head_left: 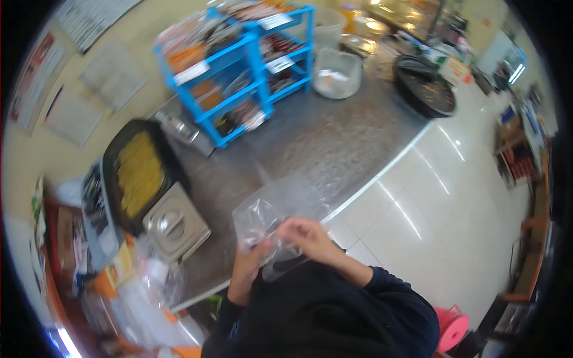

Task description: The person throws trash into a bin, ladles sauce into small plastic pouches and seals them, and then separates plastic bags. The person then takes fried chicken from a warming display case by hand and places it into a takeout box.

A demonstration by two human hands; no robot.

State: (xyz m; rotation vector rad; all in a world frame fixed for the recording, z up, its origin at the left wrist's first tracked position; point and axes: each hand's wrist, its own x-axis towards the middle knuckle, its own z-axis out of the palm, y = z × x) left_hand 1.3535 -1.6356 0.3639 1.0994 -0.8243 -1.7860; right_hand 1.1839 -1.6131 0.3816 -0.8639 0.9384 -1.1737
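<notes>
A clear plastic bag (pixel 262 212) is held up in front of my body, at the near edge of the metal table (pixel 334 137). My left hand (pixel 250 262) grips its lower left side, with the fingers partly behind the film. At the right, the fingers of my right hand (pixel 307 237) are pinched on the bag. Motion blur smears the fingertips. Whether anything lies inside the bag, I cannot tell. Left of the bag, a metal lid with a handle (pixel 176 222) covers a container beside a dark tray of yellow food (pixel 140 173).
Blue shelves (pixel 262 77) with packaged goods stand against the wall. A white tub (pixel 337 74) and a black round pan (pixel 425 89) sit at the far end. Plastic bags (pixel 152 298) pile up at lower left. A pink container (pixel 450 328) is at lower right.
</notes>
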